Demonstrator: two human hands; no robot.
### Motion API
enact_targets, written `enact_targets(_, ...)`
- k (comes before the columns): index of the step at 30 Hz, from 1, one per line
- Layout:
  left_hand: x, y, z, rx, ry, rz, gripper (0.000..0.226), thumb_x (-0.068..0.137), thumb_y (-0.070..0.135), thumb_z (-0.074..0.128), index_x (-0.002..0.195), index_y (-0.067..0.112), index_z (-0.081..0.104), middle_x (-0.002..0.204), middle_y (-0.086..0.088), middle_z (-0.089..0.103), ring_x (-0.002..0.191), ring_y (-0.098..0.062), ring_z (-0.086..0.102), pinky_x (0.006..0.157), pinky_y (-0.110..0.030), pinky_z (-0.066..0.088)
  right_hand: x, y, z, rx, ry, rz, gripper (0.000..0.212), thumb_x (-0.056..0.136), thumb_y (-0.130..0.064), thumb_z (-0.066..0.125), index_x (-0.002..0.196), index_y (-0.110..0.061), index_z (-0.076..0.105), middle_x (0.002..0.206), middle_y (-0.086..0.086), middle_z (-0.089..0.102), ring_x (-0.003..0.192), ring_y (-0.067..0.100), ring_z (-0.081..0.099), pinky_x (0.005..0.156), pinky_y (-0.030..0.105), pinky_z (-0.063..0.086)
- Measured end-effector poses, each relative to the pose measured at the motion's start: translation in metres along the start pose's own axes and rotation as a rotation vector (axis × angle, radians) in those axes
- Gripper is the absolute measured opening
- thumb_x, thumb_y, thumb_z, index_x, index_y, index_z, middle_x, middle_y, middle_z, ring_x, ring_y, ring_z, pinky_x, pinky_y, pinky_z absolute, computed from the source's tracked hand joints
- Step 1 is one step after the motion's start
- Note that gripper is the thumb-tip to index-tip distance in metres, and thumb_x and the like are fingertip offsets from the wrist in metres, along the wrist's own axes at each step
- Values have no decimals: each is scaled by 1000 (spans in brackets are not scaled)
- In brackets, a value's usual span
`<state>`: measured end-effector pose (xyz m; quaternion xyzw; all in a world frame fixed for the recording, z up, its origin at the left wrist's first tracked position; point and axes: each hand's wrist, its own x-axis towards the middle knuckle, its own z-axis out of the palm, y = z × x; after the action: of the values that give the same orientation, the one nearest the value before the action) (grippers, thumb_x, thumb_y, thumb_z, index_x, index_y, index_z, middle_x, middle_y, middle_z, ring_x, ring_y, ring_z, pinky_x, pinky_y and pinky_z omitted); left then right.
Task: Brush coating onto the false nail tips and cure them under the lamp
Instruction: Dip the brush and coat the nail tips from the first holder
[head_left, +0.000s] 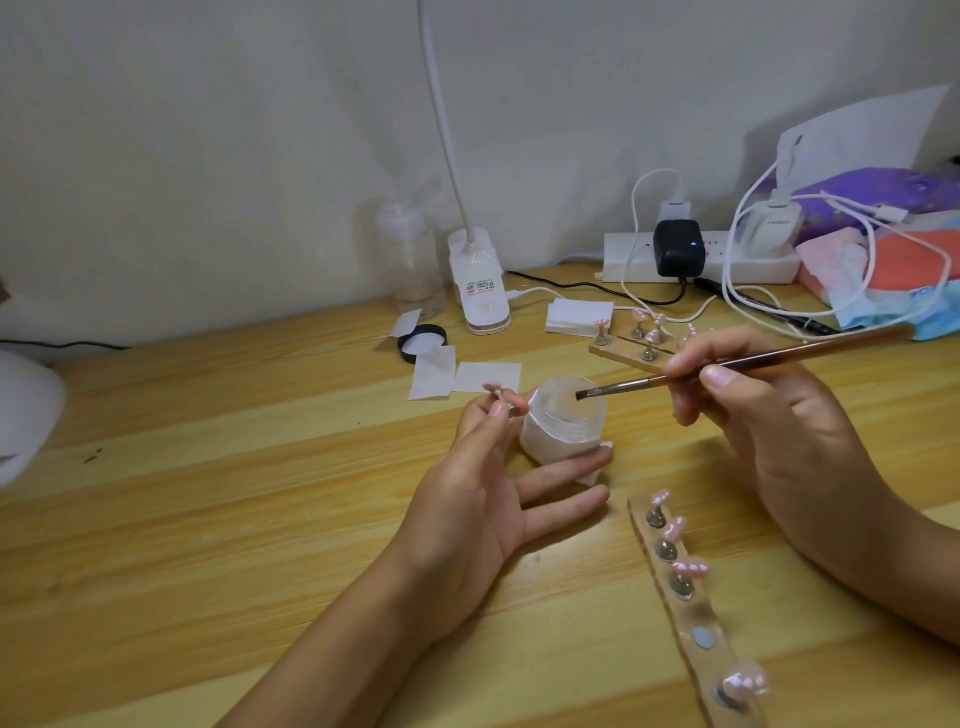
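While the small pink false nail tip (493, 388) on its metal peg is pinched between thumb and forefinger of the left hand (483, 499), raised just beside the jar and ready for the brush, that hand's other fingers (569, 461) lie straight against the base of the squat translucent paper-wrapped jar of clear coating (563, 418), apparently to steady it on the pale wooden desk (208, 467). The right hand (769, 415) grips a long thin brown-handled brush (727, 366) like a pen, bristles dipped in the jar's mouth. I judge it is loading gel before any stroke on the tip. Just right of the jar lies a long wooden holder strip (701, 613) with four more pink tips on pegs and one bare spot, likely the held tip's place. A second wooden holder (621, 356) sits behind the right hand. A round black lid (422, 343) lies beyond the jar, out of the way. A blurred white shape (23, 415) at the desk's left edge may be the curing lamp, but I cannot tell.
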<state>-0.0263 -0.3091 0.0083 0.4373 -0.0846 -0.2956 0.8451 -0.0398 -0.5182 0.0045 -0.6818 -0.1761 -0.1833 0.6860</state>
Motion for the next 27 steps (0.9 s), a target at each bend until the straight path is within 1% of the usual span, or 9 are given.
enact_targets(2,0,-1,-1,4,-6,3,9,103,28,41,101,19,44,146,-7,46,112,-46,62,94,-58,51,0,0,0,-4,4,4,22,90,-8,41,93,-15,63,74,-3,57,74,12,53,74,19,46)
enact_targets(6,-1,-1,-2,30,-10,14,15,95,31,47,102,19,44,146,-1,47,113,-44,63,95,-54,52,0,-2,2,-27,-3,-9,20,90,-7,41,92,-9,61,74,-2,56,73,12,53,73,19,45)
enact_targets(9,-2,-3,0,94,-4,34,14,101,33,45,102,19,44,145,6,49,114,-41,63,97,-51,52,0,-3,3,-82,-16,-22,19,90,-7,42,91,-7,61,72,-1,55,71,9,51,71,16,44)
enact_targets(12,-2,-6,2,150,14,64,12,97,35,49,99,23,53,139,12,55,114,-37,64,96,-46,54,-3,-4,3,-129,-42,-14,18,89,-7,45,90,-5,63,74,-10,58,71,8,51,71,16,44)
enact_targets(15,-2,-9,4,208,4,115,18,92,35,44,98,35,61,129,19,61,115,-33,64,98,-42,53,-7,-5,3,-220,-75,-21,13,91,-13,52,92,-10,65,83,-8,61,74,15,53,70,24,45)
enact_targets(17,-3,-11,3,242,-11,134,20,94,34,41,107,33,56,125,21,63,117,-32,64,101,-43,50,-8,-5,5,-278,-98,-57,12,92,-21,55,93,-14,65,86,-3,61,76,23,53,70,34,44)
enact_targets(19,-3,-12,1,268,-23,142,22,95,34,40,113,30,51,123,23,64,118,-31,63,103,-41,49,-8,-5,7,-350,-129,-105,19,93,-25,48,95,-15,65,87,-3,61,80,24,55,72,37,44)
enact_targets(23,-2,-12,1,276,-34,140,29,95,34,40,122,26,49,126,19,63,119,-31,62,104,-40,48,-7,-4,9,-500,-181,-169,21,95,-25,45,95,-18,65,89,-12,58,84,15,54,75,30,42)
enact_targets(27,-3,-14,1,272,-32,152,29,94,32,41,120,24,51,130,16,61,118,-30,63,103,-37,49,-7,-2,9,-636,-225,-226,23,95,-25,44,93,-16,65,87,-19,52,87,4,50,80,24,36)
